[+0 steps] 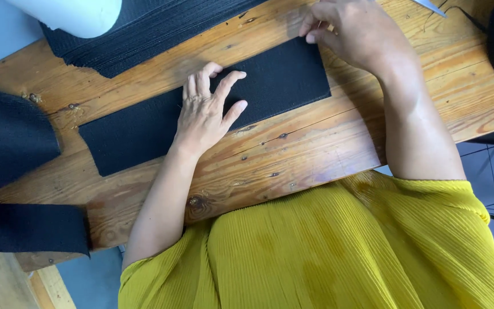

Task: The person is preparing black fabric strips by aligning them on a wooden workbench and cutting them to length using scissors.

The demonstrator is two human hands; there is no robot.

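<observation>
Black webbing, a broad flat strip, lies slantwise across the wooden table, and the left hand rests flat on its middle, fingers spread wide and pressing down, gripping nothing. The right hand sits at the strip's far right corner, its fingers bunched and pinching at the upper edge there; whether something small is held between the fingertips cannot be told. Both bare forearms reach in from the yellow ribbed top at the bottom of the view. Beyond the strip, toward the upper left, a stack of similar black strips lies on the table, with a white rounded object partly over it. At the left edge, 2 more lengths of black webbing hang off the table, 1 above the other. A metal tool tip shows at the top right.
</observation>
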